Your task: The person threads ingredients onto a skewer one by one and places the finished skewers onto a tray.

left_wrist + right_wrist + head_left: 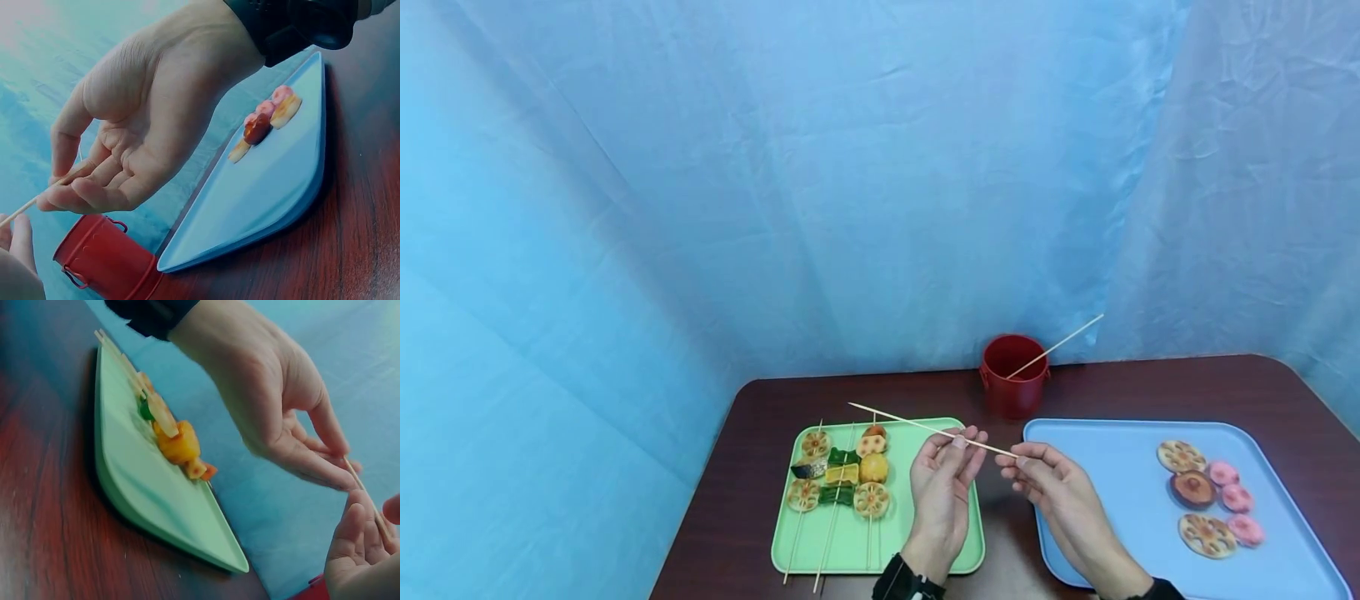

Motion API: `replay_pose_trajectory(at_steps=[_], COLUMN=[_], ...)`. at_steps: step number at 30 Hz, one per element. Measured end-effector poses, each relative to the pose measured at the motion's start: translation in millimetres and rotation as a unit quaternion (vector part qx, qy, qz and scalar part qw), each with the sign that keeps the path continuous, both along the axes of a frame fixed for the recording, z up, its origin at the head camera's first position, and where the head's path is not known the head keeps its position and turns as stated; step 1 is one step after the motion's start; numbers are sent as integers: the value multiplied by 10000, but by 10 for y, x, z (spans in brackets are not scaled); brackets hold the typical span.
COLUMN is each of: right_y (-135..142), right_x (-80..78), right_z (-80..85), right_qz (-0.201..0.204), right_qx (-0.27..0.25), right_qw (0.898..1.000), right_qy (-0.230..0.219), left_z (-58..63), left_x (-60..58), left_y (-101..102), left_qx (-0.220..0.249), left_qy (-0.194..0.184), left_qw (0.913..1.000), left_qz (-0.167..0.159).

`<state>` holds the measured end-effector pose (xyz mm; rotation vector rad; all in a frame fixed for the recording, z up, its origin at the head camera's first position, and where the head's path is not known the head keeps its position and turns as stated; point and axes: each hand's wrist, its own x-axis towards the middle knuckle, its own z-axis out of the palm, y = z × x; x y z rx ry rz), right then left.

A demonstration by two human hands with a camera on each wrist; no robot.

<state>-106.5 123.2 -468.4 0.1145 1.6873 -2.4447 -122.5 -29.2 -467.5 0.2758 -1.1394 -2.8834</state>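
A bare wooden skewer [910,422] is held between my two hands over the gap between the trays. My left hand [942,492] pinches it near its middle between thumb and fingers, palm turned up. At the skewer's right end, my right hand [1060,492] grips it with thumb and fingertips. The skewer's pointed end reaches up and left over the green tray [932,546]. On that tray lie several loaded skewers with lotus root slices [872,500], green pieces [837,495] and yellow pieces [873,468]. In the left wrist view, the left hand [156,119] holds the skewer in its fingertips.
A blue tray [1105,467] at the right bears lotus root slices [1207,536], a brown mushroom cap [1192,489] and several pink rings [1236,498]. Behind the hands stands a red bucket [1015,392] with another skewer [1060,343] leaning out. Blue cloth [880,208] hangs behind the table.
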Motion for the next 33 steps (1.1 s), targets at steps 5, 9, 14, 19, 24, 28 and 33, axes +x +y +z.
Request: replay_pose_trajectory(at_steps=[5, 9, 14, 19, 24, 28, 33], right_y=[58, 212, 487, 816, 1159, 1443, 1755], right_x=[7, 3, -66, -184, -290, -383, -473], right_z=[15, 27, 68, 160, 192, 155, 72], right_qz=[2, 42, 30, 129, 111, 57, 220], right_qx=[664, 1167, 2031, 3346, 4598, 5245, 5884], right_qw=[9976, 9930, 9791, 9417, 8845, 8432, 8000], right_qy=[-188, -169, 103, 336, 781, 1179, 1148], left_z=[1, 0, -4, -41, -78, -100, -126], left_x=[21, 21, 0, -11, -5, 6, 41], left_y=[-79, -170, -288, -379, -447, -486, -536], left_qx=[-472, -969, -1648, -2057, -2433, -2671, -2873], left_qy=[398, 486, 205, 85, -62, -234, -327], left_qw=[9974, 9925, 9845, 9782, 9699, 9627, 9556], left_qz=[376, 567, 558, 273, -88, -361, -566])
